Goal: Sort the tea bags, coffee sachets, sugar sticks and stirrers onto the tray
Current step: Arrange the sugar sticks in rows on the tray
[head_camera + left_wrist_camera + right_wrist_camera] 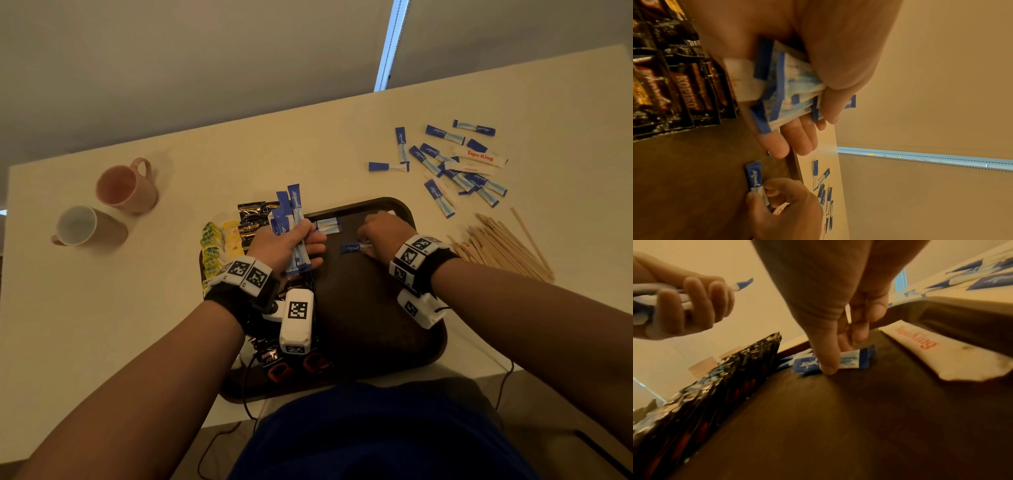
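Note:
A dark brown tray point(370, 308) lies in front of me. My left hand point(291, 245) grips a bundle of blue-and-white sugar sticks point(291, 222) above the tray's left half; the bundle point(785, 87) fills its curled fingers. My right hand point(380, 233) pinches one blue sugar stick point(351, 247) that lies on the tray floor, thumb and fingers on it point(838, 361). Black coffee sachets point(255, 219) and yellow-green tea bags point(219, 243) sit along the tray's left side. A white sachet point(937, 350) with red print lies on the tray beside my right hand.
Several loose sugar sticks point(452, 164) lie on the table at the far right, with a pile of wooden stirrers point(503, 246) nearer. Two mugs, pink point(126, 186) and brown point(87, 226), lie on their sides at the left. A cable point(250, 394) hangs over the near edge.

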